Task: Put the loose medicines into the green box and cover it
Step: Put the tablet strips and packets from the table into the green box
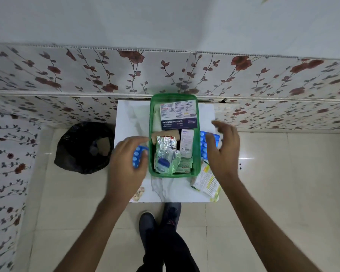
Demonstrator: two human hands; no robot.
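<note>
An uncovered green box (pixel 174 134) of medicines sits on a white tabletop (pixel 132 118). The left hand (pixel 127 163) curls its fingers on a blue blister strip (pixel 138 157) left of the box. The right hand (pixel 223 150), fingers spread and blurred, hovers over another blue strip (pixel 204 146), partly hiding it; whether they touch is unclear.

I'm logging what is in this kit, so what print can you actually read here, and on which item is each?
"MEDICATED DRESSINGS": dark band on the dressings box in the green box.
Brand line below it: too blurred to read.
Fine print on that box's white panel: too small.
White carton: blue heading and barcode, unreadable.
Yellow-green pack on the table: unreadable.
Blue blister strips: no text visible.
</note>
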